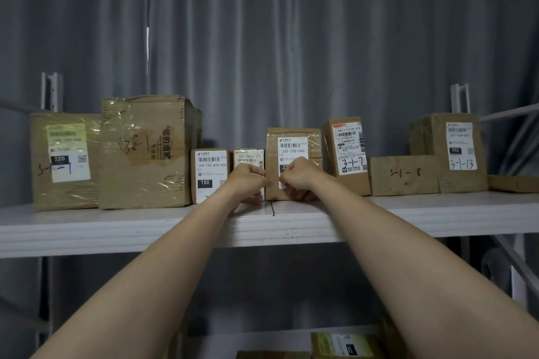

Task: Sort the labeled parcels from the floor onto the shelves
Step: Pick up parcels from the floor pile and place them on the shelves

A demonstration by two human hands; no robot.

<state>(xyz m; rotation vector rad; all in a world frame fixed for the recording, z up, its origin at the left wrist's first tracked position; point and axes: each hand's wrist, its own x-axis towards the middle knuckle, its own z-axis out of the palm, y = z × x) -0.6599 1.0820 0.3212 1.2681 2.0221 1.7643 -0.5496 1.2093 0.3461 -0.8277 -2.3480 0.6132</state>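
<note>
A white shelf (pixel 408 216) carries a row of brown labeled parcels. Both my arms reach up to its middle. My left hand (pixel 248 181) is curled against a small narrow parcel (pixel 248 156) marked 507, covering its lower half. My right hand (pixel 300 176) is curled on the front of a taller parcel (pixel 291 140) labeled 220-220-C40, hiding the lower part of its label. The two hands almost touch. Whether each hand grips its parcel or only presses on it cannot be told.
Left of my hands stand a small box marked 150 (pixel 208 175), a big taped box (pixel 145 151) and another labeled 220 (pixel 65 160). To the right are parcels marked 3-1-7 (pixel 345 151), 3-1-8 (pixel 404 175) and 3-1-13 (pixel 458 151). A lower shelf holds another parcel (pixel 344 345). Grey curtain behind.
</note>
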